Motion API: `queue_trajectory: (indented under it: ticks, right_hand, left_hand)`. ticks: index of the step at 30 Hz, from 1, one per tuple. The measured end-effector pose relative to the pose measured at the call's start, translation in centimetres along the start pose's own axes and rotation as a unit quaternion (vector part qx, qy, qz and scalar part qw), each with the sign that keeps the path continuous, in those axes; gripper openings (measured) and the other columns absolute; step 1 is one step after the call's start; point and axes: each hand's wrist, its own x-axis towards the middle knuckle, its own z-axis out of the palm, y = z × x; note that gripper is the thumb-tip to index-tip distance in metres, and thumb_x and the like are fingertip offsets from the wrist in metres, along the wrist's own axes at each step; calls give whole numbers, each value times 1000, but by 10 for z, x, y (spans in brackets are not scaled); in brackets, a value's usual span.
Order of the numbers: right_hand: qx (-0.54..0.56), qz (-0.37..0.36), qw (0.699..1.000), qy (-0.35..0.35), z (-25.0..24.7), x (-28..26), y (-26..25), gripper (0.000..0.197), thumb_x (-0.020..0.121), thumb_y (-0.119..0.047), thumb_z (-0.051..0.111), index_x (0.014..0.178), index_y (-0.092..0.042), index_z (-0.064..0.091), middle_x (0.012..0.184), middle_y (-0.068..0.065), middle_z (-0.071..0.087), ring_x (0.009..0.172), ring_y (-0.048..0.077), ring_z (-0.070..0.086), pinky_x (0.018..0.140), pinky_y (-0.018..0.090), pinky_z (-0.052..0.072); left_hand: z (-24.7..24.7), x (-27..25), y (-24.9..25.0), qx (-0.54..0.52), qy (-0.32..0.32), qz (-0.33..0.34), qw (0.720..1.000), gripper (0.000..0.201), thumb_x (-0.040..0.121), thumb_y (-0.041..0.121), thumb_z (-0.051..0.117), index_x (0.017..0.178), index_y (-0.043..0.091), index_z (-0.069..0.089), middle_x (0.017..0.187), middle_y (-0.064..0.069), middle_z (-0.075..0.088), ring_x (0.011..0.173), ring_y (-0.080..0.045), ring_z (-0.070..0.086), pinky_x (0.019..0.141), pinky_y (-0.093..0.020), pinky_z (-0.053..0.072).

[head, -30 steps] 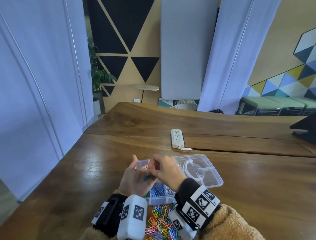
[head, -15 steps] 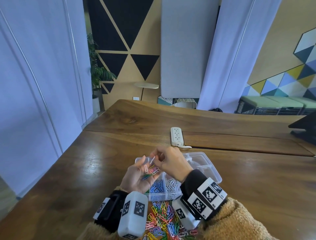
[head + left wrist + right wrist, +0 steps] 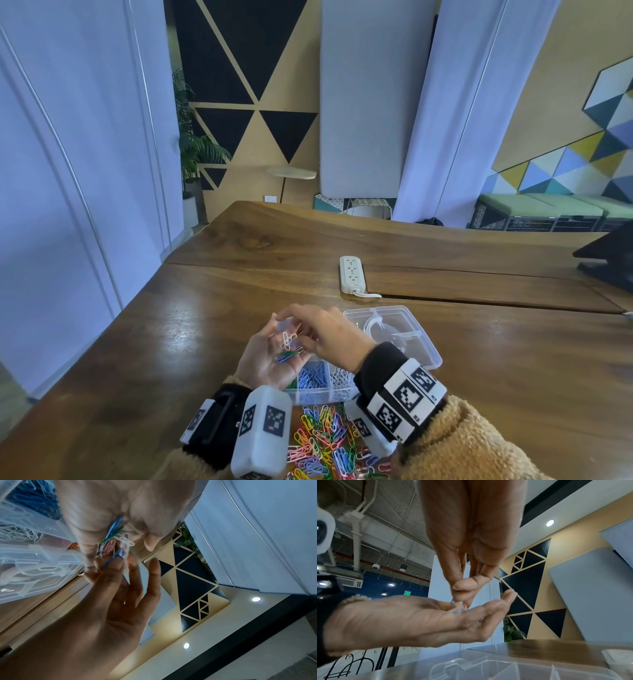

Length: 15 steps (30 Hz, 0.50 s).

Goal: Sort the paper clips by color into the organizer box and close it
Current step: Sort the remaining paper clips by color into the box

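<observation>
My left hand (image 3: 269, 356) lies palm up over the near left of the clear organizer box (image 3: 423, 346), carrying several clips (image 3: 287, 346): white, pink, green and blue. My right hand (image 3: 294, 329) reaches down into that palm, and its thumb and fingers pinch a blue clip (image 3: 118, 555). The right wrist view shows the same pinch (image 3: 458, 599) just above the left hand (image 3: 419, 615). Blue clips (image 3: 311, 373) and white clips (image 3: 340, 373) fill two near compartments. A loose pile of mixed clips (image 3: 325, 442) lies in front of the box, between my wrists.
The box stands open, its far clear half (image 3: 387, 325) lying flat toward the back. A white power strip (image 3: 351, 279) sits beyond it by a seam in the wooden table (image 3: 171, 342). A dark object (image 3: 606, 260) stands at the far right edge.
Half a second ago my right hand held a clip lifted above the left palm. It has come back down into the palm and now pinches a blue clip.
</observation>
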Motion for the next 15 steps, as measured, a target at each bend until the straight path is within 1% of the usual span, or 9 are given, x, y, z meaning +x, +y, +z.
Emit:
queue_trajectory:
  ticks: [2,3,4,6,8,10,11,12,15]
  right_hand:
    - [-7,-11,1000,4,0,0,1,37,86,-1,54,120,-16,54,98,5,63,81,9,53,76,16,38]
    - [-12,-15,1000,5,0,0,1,36,87,-1,53,120,-16,55,98,5,63,83,11,55,77,17,39]
    - [-16,-21,1000,8,0,-1,1,33,88,-1,52,117,-14,57,98,6,63,85,12,56,78,17,41]
    - [-19,-49,999,16,0,-2,0,25,88,-1,50,106,-10,65,95,6,61,78,7,51,75,15,37]
    - [-12,-74,997,16,3,-3,-1,22,86,1,51,93,-7,69,92,5,61,72,1,42,73,15,30]
    - [-10,-81,997,9,10,-2,-2,22,82,4,52,86,-5,71,89,6,60,72,6,43,75,21,31]
    - [-14,-83,996,2,12,-3,-3,21,81,5,52,86,-4,71,89,8,60,74,11,47,75,25,34]
    - [-20,-84,996,-5,14,-3,-4,20,82,4,52,87,-2,70,90,9,59,78,16,52,77,27,38]
    - [-41,-81,996,-14,16,-4,-8,18,86,0,52,94,1,68,96,12,58,86,24,55,82,31,43]
  left_hand:
    - [2,1,-1,9,3,6,1000,41,105,27,24,93,-1,52,67,-15,60,61,-20,60,54,-30,52]
    - [2,1,-1,12,2,3,1000,39,104,26,25,96,-2,51,70,-15,59,61,-19,60,53,-30,53]
    - [1,3,-1,12,5,0,1000,39,103,28,26,104,-3,50,78,-16,58,67,-20,60,56,-31,54]
    - [0,3,0,13,18,-13,1000,50,103,37,28,121,-6,46,103,-21,57,91,-25,59,72,-34,55]
    - [-4,6,2,12,29,-28,999,60,102,42,28,124,-10,46,125,-28,53,113,-30,56,88,-37,52]
    - [-8,9,2,5,11,-41,999,70,101,48,26,129,-13,44,134,-30,49,126,-33,50,108,-37,37]
    - [-9,9,3,-2,2,-51,999,73,100,50,24,129,-14,45,133,-30,50,126,-34,50,112,-38,32]
    - [-10,9,4,-4,-5,-56,998,75,100,51,22,128,-14,46,130,-29,53,123,-35,53,111,-39,32]
    - [-7,4,5,19,-21,-52,998,76,100,51,18,122,-14,50,121,-28,61,105,-34,65,99,-41,40]
